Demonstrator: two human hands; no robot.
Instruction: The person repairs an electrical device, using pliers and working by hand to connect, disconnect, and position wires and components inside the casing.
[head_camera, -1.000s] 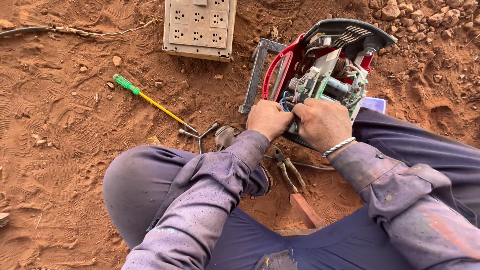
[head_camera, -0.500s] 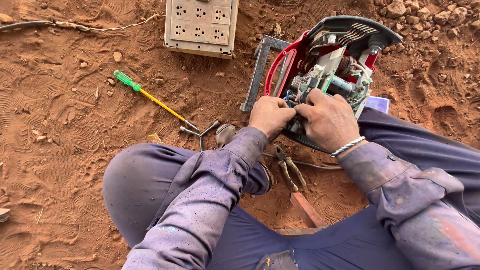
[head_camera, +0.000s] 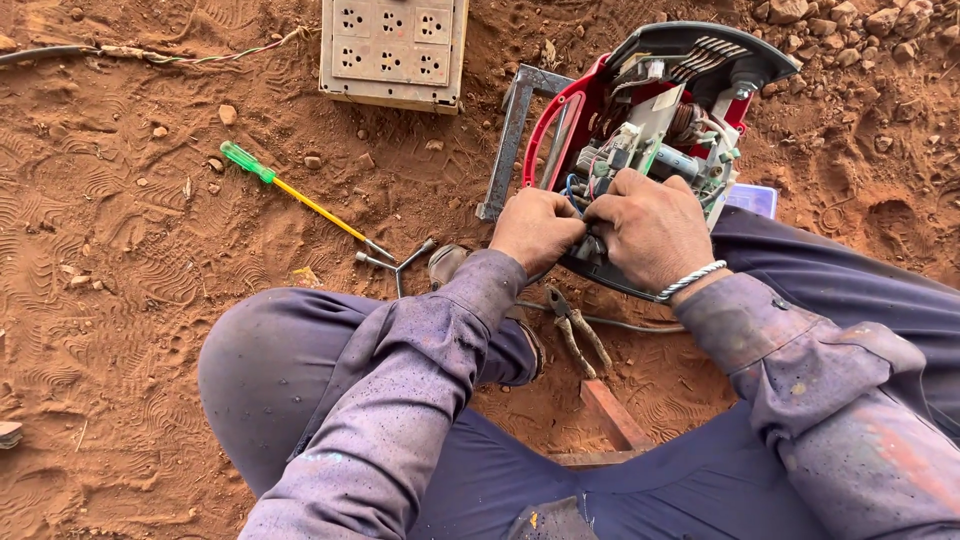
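Both hands closed in a pinching grip: left hand (head_camera: 535, 228) and right hand (head_camera: 650, 225) hold small wiring inside the opened red machine (head_camera: 640, 140) on the dirt ground. Pliers (head_camera: 575, 330) just beside. Judged: fiddly connection work, needs steadiness.

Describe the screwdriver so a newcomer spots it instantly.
Start at the beige socket board lying on the red dirt at the top. Just below and left of it, apart from both hands, lies the screwdriver, slanting down-right toward a small metal three-armed wrench. Its translucent green handle and yellow shaft set it apart; nothing nearby shares those colours.
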